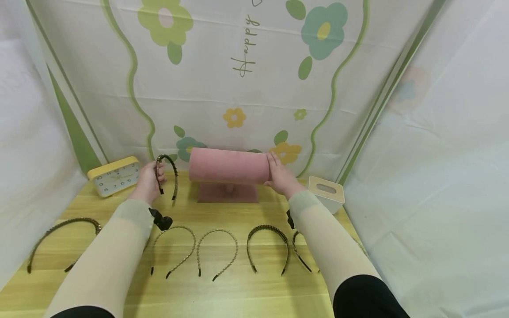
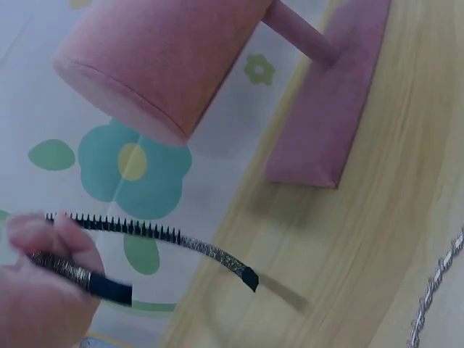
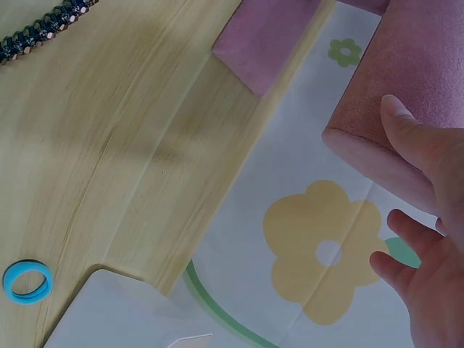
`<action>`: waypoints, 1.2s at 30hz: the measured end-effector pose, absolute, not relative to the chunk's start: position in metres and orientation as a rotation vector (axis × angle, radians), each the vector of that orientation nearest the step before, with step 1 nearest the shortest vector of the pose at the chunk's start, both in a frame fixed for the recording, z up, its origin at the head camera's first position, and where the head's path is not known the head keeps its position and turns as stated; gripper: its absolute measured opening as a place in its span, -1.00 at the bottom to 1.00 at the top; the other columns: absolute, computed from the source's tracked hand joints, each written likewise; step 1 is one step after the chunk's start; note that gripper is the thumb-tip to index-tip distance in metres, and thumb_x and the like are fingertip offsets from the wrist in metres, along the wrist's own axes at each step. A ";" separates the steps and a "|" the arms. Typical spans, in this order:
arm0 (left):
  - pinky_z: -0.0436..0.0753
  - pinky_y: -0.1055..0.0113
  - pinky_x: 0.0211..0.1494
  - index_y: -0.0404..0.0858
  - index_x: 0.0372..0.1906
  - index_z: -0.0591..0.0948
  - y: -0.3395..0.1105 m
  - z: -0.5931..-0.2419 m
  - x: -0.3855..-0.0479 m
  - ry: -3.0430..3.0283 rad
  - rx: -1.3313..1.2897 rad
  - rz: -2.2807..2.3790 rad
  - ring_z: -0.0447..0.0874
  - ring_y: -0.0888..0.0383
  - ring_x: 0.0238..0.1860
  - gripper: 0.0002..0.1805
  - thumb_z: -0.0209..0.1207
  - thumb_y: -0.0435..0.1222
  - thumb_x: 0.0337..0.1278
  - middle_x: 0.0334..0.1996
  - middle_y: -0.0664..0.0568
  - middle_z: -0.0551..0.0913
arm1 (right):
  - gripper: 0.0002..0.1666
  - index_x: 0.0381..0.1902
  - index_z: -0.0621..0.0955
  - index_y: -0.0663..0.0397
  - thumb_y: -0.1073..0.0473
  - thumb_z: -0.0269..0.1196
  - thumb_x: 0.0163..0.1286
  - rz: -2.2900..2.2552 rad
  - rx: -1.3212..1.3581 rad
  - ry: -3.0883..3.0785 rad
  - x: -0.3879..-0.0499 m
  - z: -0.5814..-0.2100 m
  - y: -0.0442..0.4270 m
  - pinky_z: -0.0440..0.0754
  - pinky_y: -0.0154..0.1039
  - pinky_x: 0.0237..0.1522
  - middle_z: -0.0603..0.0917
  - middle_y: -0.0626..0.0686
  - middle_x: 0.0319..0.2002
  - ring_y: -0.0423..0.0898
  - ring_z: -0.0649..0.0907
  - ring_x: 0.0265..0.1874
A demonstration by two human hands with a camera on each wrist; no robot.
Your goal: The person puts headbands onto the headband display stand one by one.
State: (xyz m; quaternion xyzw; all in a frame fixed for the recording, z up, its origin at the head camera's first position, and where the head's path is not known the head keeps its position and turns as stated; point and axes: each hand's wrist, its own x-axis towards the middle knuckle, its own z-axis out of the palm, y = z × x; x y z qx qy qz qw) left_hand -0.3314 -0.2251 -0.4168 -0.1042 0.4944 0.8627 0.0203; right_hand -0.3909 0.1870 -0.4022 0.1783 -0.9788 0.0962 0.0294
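Observation:
My left hand point(image 1: 149, 179) grips a dark headband point(image 1: 176, 176) with comb-like teeth, near one end. In the left wrist view, the headband point(image 2: 210, 250) arches out from the fingers with its free tip above the table. To its right stands a pink velvety roll-shaped headband stand point(image 1: 228, 165) on a flat base point(image 1: 226, 194); no headband is visible on it. My right hand point(image 1: 281, 176) touches the roll's right end, fingers fairly straight, thumb lower on the side. In the right wrist view, the thumb of that hand point(image 3: 435, 188) lies on the roll point(image 3: 428, 80) and two fingers are spread apart.
Several headbands lie along the table's front, including a braided one point(image 1: 216, 232) and a dark beaded one point(image 1: 268, 228). A yellow-topped clock point(image 1: 115, 176) stands left, a tissue box point(image 1: 328, 194) right. A blue ring point(image 3: 27, 297) lies nearby. Printed cloth point(image 1: 238, 97) hangs behind.

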 end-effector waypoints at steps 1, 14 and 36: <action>0.41 0.39 -0.37 -0.18 0.01 0.37 -0.224 -0.415 -0.329 1.586 -0.332 2.661 0.21 0.23 -0.65 -0.69 -0.27 -0.07 0.58 -0.59 0.11 0.32 | 0.32 0.60 -0.22 0.00 0.03 0.45 0.23 0.296 0.552 -3.016 -0.391 -0.402 0.187 0.41 0.13 0.26 -0.16 0.16 0.57 0.31 0.39 0.29; 0.57 0.33 -0.07 -0.30 0.00 0.40 -0.226 -0.416 -0.335 1.491 -0.249 2.720 0.49 0.19 -0.40 -0.78 -0.22 -0.28 0.58 -0.40 0.05 0.53 | 0.30 0.60 -0.20 0.01 0.03 0.45 0.24 0.299 0.541 -3.032 -0.392 -0.402 0.187 0.39 0.11 0.28 -0.19 0.12 0.58 0.30 0.38 0.30; 0.50 0.26 0.23 -0.38 0.16 0.32 -0.219 -0.419 -0.339 1.402 -0.098 2.764 0.59 0.09 -0.07 -0.76 -0.19 -0.48 0.52 -0.11 -0.01 0.54 | 0.34 0.60 -0.19 -0.05 0.05 0.48 0.20 0.343 0.543 -3.006 -0.395 -0.407 0.190 0.40 0.12 0.27 -0.13 0.14 0.57 0.30 0.38 0.30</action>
